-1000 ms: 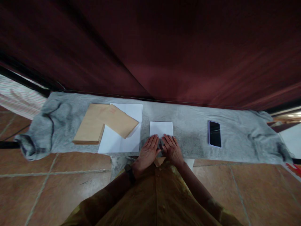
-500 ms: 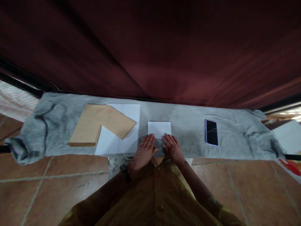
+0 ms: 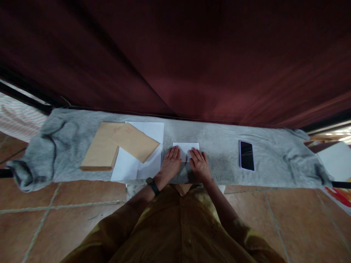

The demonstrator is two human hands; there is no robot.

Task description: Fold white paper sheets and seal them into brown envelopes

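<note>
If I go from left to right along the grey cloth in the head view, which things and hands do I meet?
Stack of brown paper, angled brown piece, left hand, small white paper, right hand, phone.

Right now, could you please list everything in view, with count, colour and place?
Small paper: one, white, centre
Envelope stack: one, tan, left of centre
Loose envelope: one, tan, overlapping the stack
Large paper: count unclear, white, partly under loose envelope
Phone: one, black screen, purple edge, right
Spread cloth: one, grey, beneath these
Backdrop fabric: one, dark red, top
Striped cloth: one, pale, far left
Panel: one, white, far right
Floor tiles: several, orange-brown, below
Watch: one, dark, left wrist
Shirt: one, mustard, bottom centre
Left hand and right hand: two, bare, on small paper
</note>
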